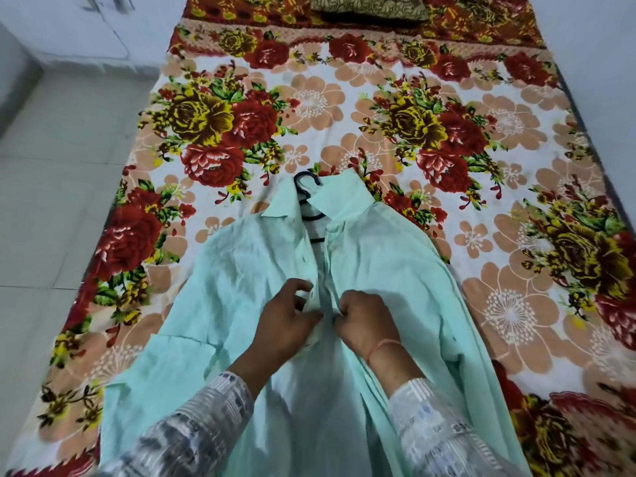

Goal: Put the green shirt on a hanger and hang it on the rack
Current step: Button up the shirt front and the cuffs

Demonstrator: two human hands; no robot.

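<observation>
The fingers (298, 286) of the left hand (282, 325) curl over one front edge of the green shirt (241, 270) with the thumb pinching the cloth. The right hand (366, 320) is bunched and pinches the opposite edge; the two hands almost meet at the opening. A floral bedsheet (309, 105) covers the bed, beside a pale tiled floor (51, 201). The shirt lies spread front-up on the sheet, collar away from the person. A brown patterned cushion (368, 6) sits at the far end. A black hanger (304, 180) is inside the shirt, its hook poking out at the collar. A thin thread band (380, 347) circles the right wrist.
</observation>
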